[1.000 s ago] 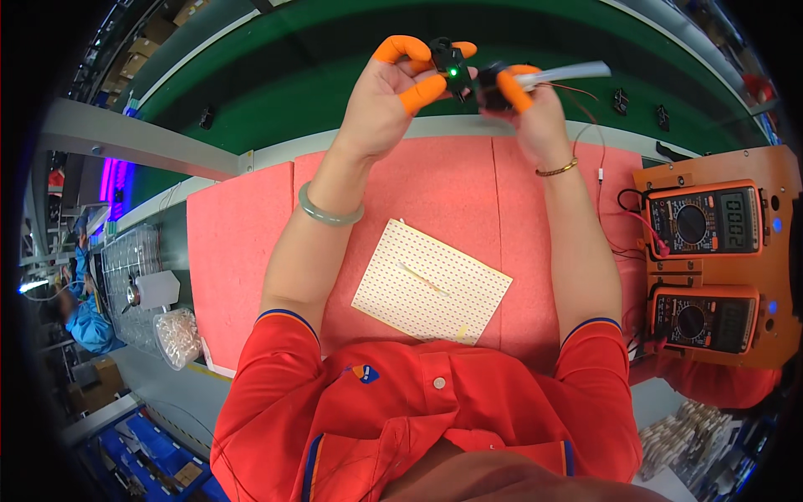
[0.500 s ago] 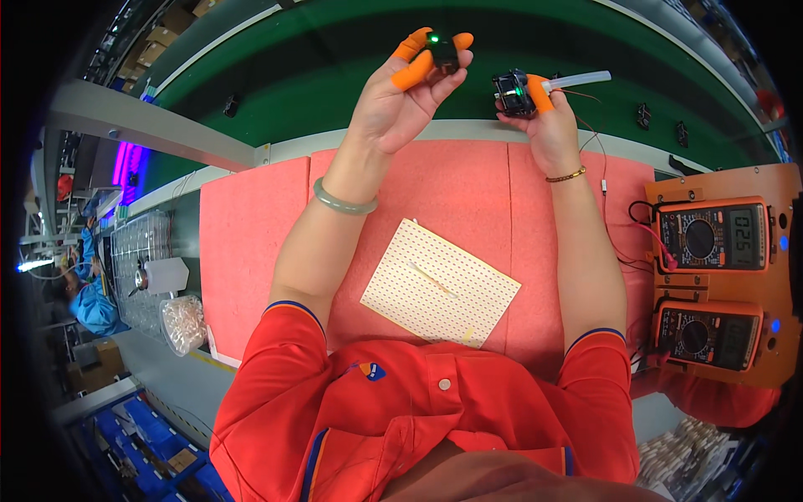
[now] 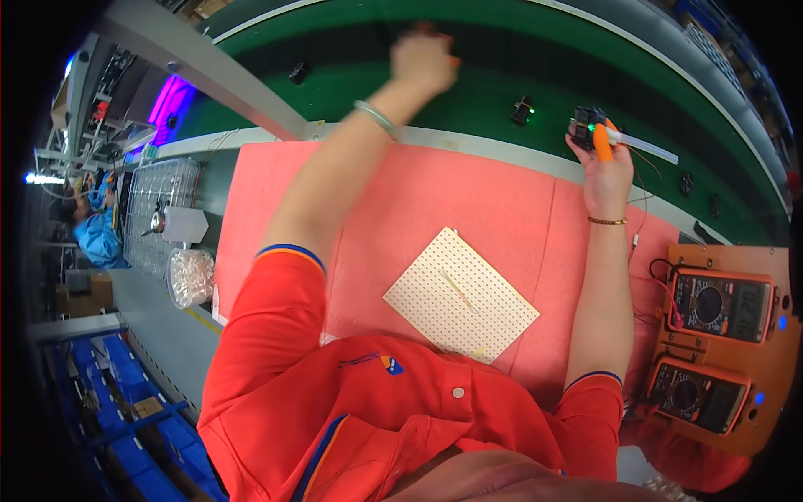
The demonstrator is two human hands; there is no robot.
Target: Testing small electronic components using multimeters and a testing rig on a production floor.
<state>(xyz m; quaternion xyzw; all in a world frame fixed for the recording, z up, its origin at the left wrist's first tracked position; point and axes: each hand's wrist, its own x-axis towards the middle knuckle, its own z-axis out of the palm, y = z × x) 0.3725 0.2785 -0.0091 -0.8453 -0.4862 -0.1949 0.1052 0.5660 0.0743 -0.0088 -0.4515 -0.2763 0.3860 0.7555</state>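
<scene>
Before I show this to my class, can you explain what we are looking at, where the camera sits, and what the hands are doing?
There is no machine, only a person at a workbench. The camera is worn on the head and looks down, so straight edges bend.

The left hand reaches far out over the green conveyor belt; what it grips is blurred.

The right hand holds a small black part with a green light.

On the pink bench mat lies a cream perforated board. Two meters sit in an orange holder at the right.
</scene>
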